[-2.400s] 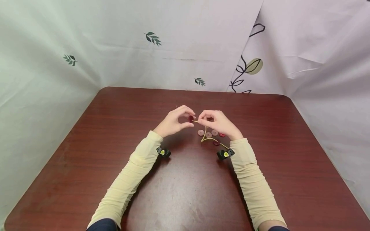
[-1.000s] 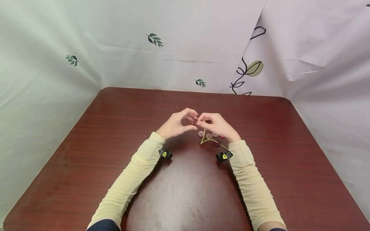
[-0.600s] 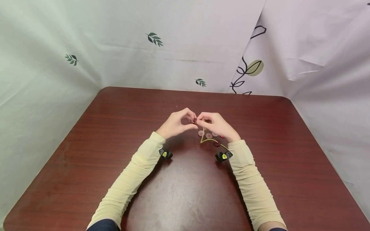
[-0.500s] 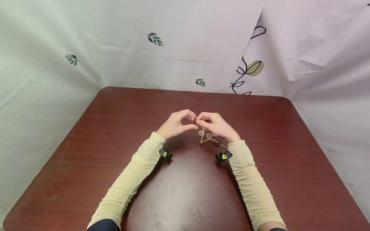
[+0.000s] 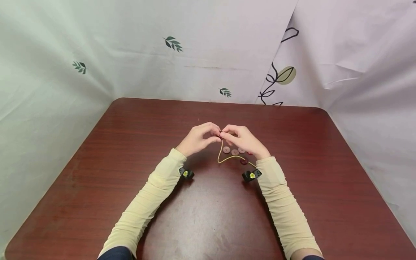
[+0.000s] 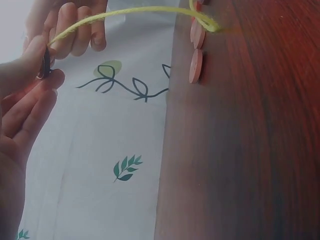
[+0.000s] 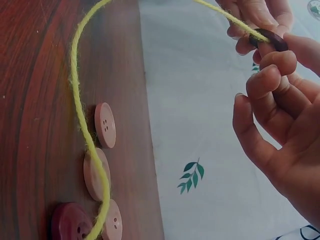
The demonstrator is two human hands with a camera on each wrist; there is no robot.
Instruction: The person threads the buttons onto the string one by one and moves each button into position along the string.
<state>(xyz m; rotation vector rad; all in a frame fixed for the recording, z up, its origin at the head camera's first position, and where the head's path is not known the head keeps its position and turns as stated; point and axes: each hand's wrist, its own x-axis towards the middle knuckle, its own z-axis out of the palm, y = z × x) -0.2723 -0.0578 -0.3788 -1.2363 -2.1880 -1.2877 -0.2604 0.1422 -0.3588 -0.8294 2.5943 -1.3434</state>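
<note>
Above the table, the left hand [image 5: 198, 139] pinches a dark red button [image 6: 46, 62] between thumb and fingertips. The right hand [image 5: 245, 139] meets it there, its thumb and a fingertip also on the button's edge in the right wrist view. Yellow yarn [image 7: 75, 65] runs from the button's face and droops to the table; its end among the fingers is hidden. On the table under the right hand lie several pale pink buttons [image 7: 106, 125], a bright red button [image 5: 249, 153] and another dark red button [image 7: 67, 220], with yarn lying across or into it; I cannot tell which.
The reddish-brown wooden table [image 5: 208, 213] carries the buttons near its middle. A pale curtain [image 5: 136, 54] with leaf prints hangs behind and beside it. Black wrist cameras [image 5: 186, 174] sit below both wrists.
The right hand has come left to the left hand, and its fingertips are now on the held button. The yarn now hangs from the button and its bend on the table has moved left.
</note>
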